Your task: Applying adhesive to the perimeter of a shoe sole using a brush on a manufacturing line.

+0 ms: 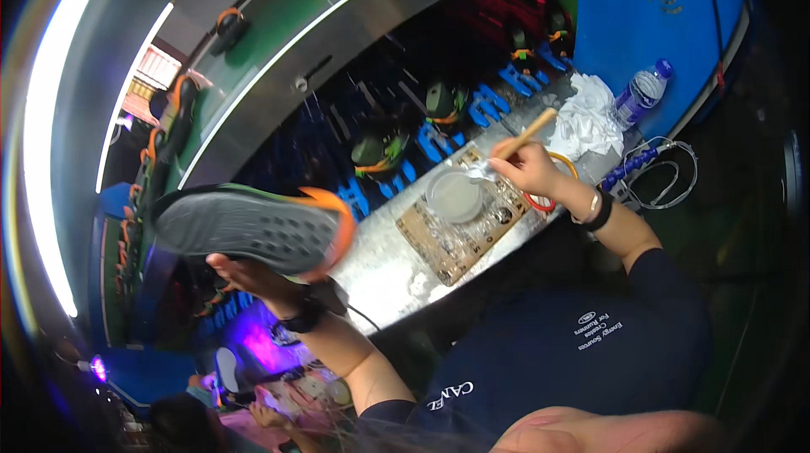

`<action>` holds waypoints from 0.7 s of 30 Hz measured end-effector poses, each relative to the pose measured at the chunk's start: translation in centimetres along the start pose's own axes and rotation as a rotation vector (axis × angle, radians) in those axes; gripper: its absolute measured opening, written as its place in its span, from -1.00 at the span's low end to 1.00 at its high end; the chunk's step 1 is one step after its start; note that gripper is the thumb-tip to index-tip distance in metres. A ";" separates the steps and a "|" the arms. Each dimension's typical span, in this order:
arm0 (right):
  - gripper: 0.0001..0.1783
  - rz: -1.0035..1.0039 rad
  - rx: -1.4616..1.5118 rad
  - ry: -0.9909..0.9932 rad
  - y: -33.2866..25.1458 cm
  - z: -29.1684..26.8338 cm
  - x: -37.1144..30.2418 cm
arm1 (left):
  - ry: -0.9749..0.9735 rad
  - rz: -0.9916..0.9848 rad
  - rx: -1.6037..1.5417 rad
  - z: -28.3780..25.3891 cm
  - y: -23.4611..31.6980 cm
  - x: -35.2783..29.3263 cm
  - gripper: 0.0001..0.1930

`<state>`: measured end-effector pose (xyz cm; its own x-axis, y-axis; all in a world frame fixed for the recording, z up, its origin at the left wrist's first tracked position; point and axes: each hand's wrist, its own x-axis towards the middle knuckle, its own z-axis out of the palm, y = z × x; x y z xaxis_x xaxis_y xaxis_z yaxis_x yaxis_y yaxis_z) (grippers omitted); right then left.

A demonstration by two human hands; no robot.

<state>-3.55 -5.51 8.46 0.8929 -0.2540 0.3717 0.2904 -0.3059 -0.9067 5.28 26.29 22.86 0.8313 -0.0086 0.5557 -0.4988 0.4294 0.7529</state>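
In my left hand (257, 284) is a grey shoe sole (245, 223) with a dimpled surface and orange and green edges. The hand supports it from the near side, fingers partly hidden. My right hand (530, 169) pinches a brush (531, 131) by its pale wooden handle. Its bristle end is down at the rim of a round translucent tub (456, 195) of cloudy, whitish contents. The tub stands on a piece of brown cardboard (447, 261) on the metal bench. Beside the right wrist lies a red and orange ring (540, 202), partly hidden by the hand.
Crumpled white cloth or paper (584, 122) and a clear bottle with a purple cap (643, 95) lie to the right, near a coiled blue hose (629, 166). Behind the metal ledge (384, 280), blue clamps (430, 142) hold dark shoe parts. Another person's hand (268, 413) shows lower left.
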 end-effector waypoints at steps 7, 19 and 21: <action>-0.87 -0.053 -0.163 -0.166 1.1 3.8 1.4 | 0.109 -0.958 -0.759 -5.3 -8.2 -11.6 -0.31; -0.89 0.017 -0.064 -0.268 -1.3 3.5 0.3 | 0.043 -0.539 -0.078 -6.7 -8.1 -13.9 -0.35; -0.90 0.051 -0.054 -0.285 -1.8 3.1 0.1 | -0.022 -0.451 -0.135 -5.2 -7.4 -12.2 -0.29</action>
<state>-2.94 -2.10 9.49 0.9688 -0.0045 0.2477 0.2306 -0.3498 -0.9080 0.13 27.89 8.65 0.9515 -0.2401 0.1922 -0.0514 0.4919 0.8691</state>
